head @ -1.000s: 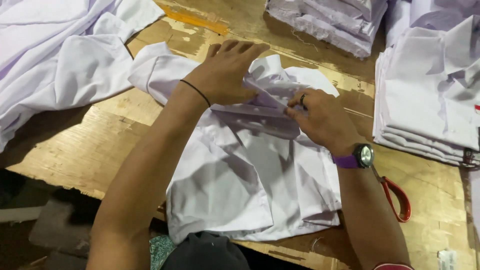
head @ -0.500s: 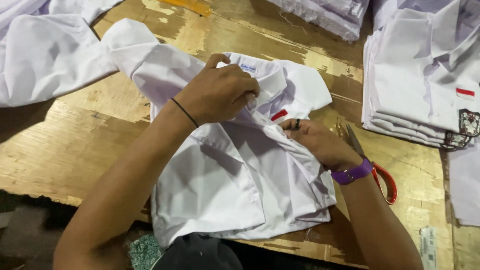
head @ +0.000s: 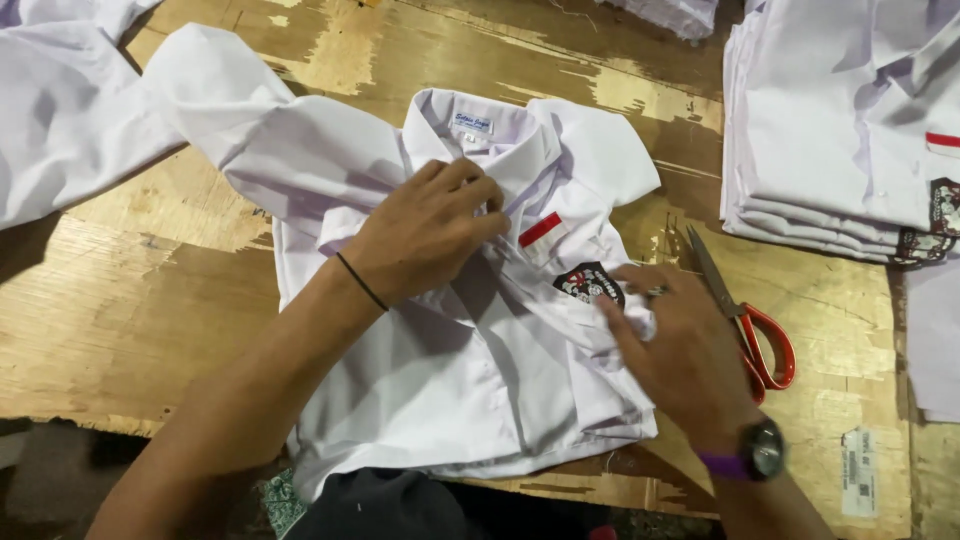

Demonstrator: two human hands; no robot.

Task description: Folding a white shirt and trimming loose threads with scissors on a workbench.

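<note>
A white shirt (head: pixel 470 370) lay front-up on the wooden counter (head: pixel 130 300), collar toward the far edge and hem at the near edge. One sleeve extended to the upper left across the bare wood.

Left hand (head: pixel 425 230): positioned on the upper chest of the shirt, just below the collar. The fingers were curled and pinched a fold of fabric along the front opening. A thin dark band encircled the wrist.

Right hand (head: pixel 675 345): positioned on the shirt's side edge, beside the chest pocket. The fingers were spread and lay flat on the cloth, pressing it down; nothing was gripped. A dark wristwatch (head: pixel 762 452) with a purple strap sat on the wrist.

Shirt details: a small red stripe patch (head: pixel 541 229) sat above the pocket, and a dark round badge (head: pixel 588 282) sat on the pocket, touching the right fingertips.

Surrounding items:
- A pair of scissors with red handles (head: pixel 745 320) lay on the counter just beside the right hand, blades closed and pointing away.
- A stack of folded white shirts (head: pixel 830 150) rested at the far right of the counter, well apart from the hands.
- Loose white garments (head: pixel 70 110) lay at the upper left, beyond the extended sleeve.
- A small printed tag (head: pixel 858 470) lay on the counter at the near right edge
</note>
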